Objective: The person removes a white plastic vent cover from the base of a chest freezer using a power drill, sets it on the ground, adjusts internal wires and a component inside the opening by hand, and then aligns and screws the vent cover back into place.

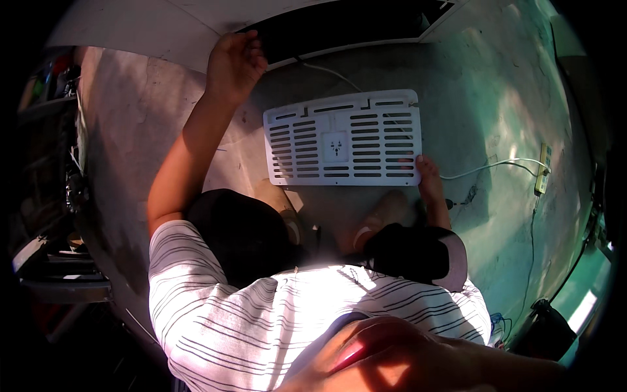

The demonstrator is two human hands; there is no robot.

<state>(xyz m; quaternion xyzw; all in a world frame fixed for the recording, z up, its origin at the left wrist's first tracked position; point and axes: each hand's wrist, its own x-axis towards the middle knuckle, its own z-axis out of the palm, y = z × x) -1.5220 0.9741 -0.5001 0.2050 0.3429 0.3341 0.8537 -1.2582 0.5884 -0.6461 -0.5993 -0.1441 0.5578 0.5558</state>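
A white plastic slotted vent panel (336, 146) with rows of slots and a small square pattern in its middle is in front of me, above the floor between my feet. At its lower right edge, my right hand (428, 175) is closed on the panel, some fingers showing through the slots behind it. My left hand (236, 62) is raised at the upper left, at the left end of a dark opening (339, 29) low in a white cabinet-like appliance (144, 32). Its fingers are curled; whatever they may hold is too small or dark to make out.
A thin cable (330, 70) runs from the opening toward the panel. To the right, a yellowish power strip (543, 170) with a white cord lies on the concrete floor (483, 98). Cluttered shelves (59, 130) line the left side; a dark object (545, 330) stands lower right.
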